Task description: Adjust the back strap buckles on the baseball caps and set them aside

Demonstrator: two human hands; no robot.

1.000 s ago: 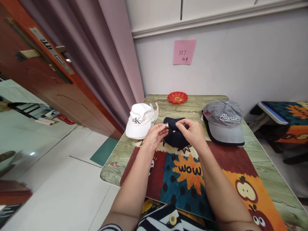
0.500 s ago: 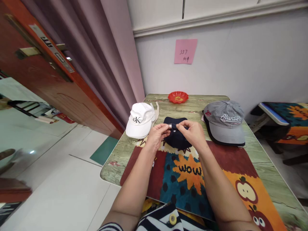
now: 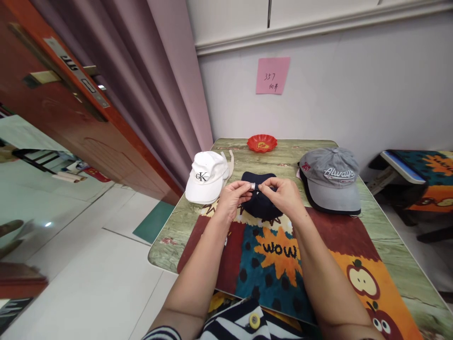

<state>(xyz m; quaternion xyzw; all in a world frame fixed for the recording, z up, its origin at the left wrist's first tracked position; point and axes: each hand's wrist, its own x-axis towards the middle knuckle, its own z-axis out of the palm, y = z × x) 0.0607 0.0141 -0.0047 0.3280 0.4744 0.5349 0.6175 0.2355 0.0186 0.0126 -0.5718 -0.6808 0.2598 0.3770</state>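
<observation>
A dark navy cap (image 3: 264,205) lies at the middle of the table, its back strap raised between my hands. My left hand (image 3: 231,196) pinches the silver buckle (image 3: 252,186) at the strap's left part. With thumb and fingers, my right hand (image 3: 283,193) grips the dark strap just right of the buckle. A white cap (image 3: 207,174) with black letters sits to the left of my left hand. On the right, a grey cap (image 3: 331,172) rests on top of a black one, apart from my right hand.
A red scalloped dish (image 3: 262,143) stands at the table's back. A colourful mat (image 3: 272,283) covers the front of the green wood-patterned table (image 3: 166,245). A curtain (image 3: 166,85) and an open door (image 3: 116,146) are at the left. Another table (image 3: 403,167) stands at the right.
Both hands have shifted very slightly at the strap, and less of the strap shows between my fingertips. The caps and dish have not moved.
</observation>
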